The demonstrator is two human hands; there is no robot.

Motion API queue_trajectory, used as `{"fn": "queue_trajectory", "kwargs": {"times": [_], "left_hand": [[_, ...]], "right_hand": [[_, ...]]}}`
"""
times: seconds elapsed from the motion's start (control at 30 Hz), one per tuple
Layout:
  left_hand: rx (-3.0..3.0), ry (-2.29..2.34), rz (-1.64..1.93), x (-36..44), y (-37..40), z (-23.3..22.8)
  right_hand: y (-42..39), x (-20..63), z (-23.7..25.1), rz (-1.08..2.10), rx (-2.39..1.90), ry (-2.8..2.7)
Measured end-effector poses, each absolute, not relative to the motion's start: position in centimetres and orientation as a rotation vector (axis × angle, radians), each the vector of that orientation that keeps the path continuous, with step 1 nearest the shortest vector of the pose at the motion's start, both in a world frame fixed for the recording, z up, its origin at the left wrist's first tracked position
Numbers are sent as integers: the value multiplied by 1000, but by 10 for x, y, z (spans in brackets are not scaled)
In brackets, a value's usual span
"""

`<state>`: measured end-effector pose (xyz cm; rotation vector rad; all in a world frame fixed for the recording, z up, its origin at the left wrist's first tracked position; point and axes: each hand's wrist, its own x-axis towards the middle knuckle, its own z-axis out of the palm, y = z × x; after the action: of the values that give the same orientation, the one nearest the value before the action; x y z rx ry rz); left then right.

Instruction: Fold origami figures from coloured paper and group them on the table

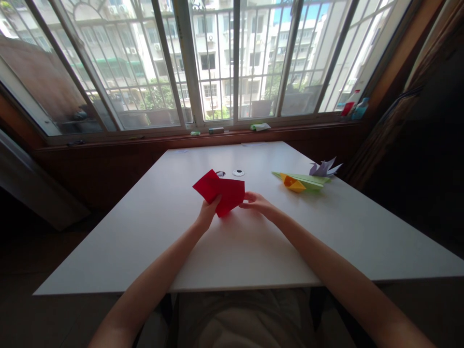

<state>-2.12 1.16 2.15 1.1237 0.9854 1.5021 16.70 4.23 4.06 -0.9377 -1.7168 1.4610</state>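
Note:
A folded sheet of red paper is held up over the middle of the white table, its flaps spreading left and right. My left hand grips its lower left part, thumb lying on the near face and the other fingers hidden behind. At the paper's right edge is my right hand, fingers stretched out and slightly apart; their tips reach the edge, though whether they press on it I cannot tell. Just beyond the paper lie a white oval piece with a black spot and a similar piece, partly covered.
On the right of the table sit a yellow paper boat, a light green folded paper plane and a purple folded paper figure. Small packets and bottles line the sill of the barred window.

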Motion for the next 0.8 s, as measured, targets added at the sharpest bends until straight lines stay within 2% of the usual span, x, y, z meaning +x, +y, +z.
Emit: {"fn": "queue_trajectory", "kwargs": {"times": [0.27, 0.53, 0.63, 0.7, 0.8], "left_hand": [[936, 745, 1452, -21, 8, 29], [844, 1030, 1540, -44, 22, 20], [958, 1337, 1502, -58, 27, 16], [1285, 1555, 1306, -63, 28, 15], [1838, 1804, 1126, -62, 27, 15]], "right_hand": [[37, 164, 41, 1548, -801, -1636], [47, 168, 36, 1437, -1083, -1547], [53, 175, 32, 1175, -1332, -1742], [56, 179, 28, 837, -1471, -1921], [57, 181, 23, 455, -1460, -2086]]}}
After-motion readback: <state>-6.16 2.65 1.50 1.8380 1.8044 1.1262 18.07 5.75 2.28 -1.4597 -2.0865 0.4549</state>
